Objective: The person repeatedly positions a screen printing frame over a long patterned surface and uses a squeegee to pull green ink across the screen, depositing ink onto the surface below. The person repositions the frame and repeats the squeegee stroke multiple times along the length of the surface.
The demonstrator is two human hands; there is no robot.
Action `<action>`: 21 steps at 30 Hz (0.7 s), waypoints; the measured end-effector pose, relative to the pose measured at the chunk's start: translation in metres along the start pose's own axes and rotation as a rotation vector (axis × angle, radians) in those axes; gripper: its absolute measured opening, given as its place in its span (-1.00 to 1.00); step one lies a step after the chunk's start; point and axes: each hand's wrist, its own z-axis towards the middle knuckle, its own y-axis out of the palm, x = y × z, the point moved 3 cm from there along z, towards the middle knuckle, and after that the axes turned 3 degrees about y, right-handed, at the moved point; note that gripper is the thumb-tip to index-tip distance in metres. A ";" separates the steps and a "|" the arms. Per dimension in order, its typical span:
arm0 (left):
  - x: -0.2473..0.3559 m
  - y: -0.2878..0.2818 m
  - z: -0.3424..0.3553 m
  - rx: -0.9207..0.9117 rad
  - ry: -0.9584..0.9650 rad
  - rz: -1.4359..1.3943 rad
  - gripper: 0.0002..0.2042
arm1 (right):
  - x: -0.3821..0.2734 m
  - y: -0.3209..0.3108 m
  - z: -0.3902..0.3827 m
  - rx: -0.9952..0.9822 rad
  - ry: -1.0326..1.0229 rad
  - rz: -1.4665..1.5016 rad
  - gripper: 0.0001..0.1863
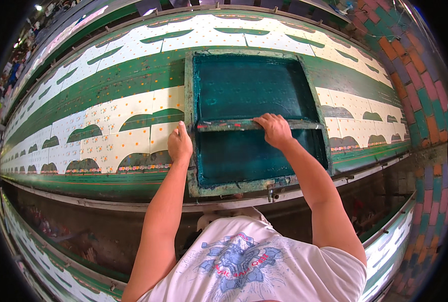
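A screen printing frame [224, 190] with worn, paint-stained rims lies on the long green table, its mesh covered in dark teal ink [249, 85]. Across the inside of the frame runs a squeegee [224, 124] with a stained bar, a little below the middle. My right hand [275, 130] is closed over the bar, right of its centre. At the frame's left rim, my left hand [180, 143] is closed with the thumb pointing up, holding the side. Beneath and beside the frame are cream fabric pieces [166, 98] with small orange prints and curved cutouts.
The green printing table [133, 70] stretches far left and right, with more white cut pieces [229, 22] along its far side. A rail with metal stops [271, 195] lines its near edge. Behind me stands another table [57, 272]. Coloured bricks [415, 75] pave the floor at right.
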 end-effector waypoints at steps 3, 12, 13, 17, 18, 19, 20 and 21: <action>0.006 0.001 -0.003 0.013 -0.002 -0.001 -0.23 | 0.025 0.008 0.041 0.000 0.010 0.002 -0.48; 0.002 0.001 -0.007 0.122 -0.032 -0.031 -0.30 | 0.087 0.026 0.159 -0.063 0.032 -0.030 -0.48; 0.004 0.001 -0.010 0.140 -0.039 -0.028 -0.30 | 0.092 0.028 0.167 -0.067 0.032 -0.036 -0.48; 0.009 -0.002 -0.009 0.122 -0.040 0.023 -0.31 | 0.098 0.040 0.170 -0.010 0.006 -0.049 -0.47; 0.010 -0.002 -0.009 0.126 -0.045 0.027 -0.31 | 0.098 0.042 0.162 0.007 -0.009 -0.043 -0.46; 0.008 -0.003 -0.009 0.136 -0.051 0.027 -0.32 | 0.091 0.039 0.154 0.020 -0.020 -0.043 -0.47; 0.008 -0.002 -0.009 0.141 -0.052 0.028 -0.32 | 0.090 0.037 0.150 -0.007 -0.014 -0.033 -0.48; 0.008 -0.002 -0.011 0.160 -0.041 0.033 -0.33 | 0.090 0.034 0.147 -0.033 -0.009 -0.023 -0.48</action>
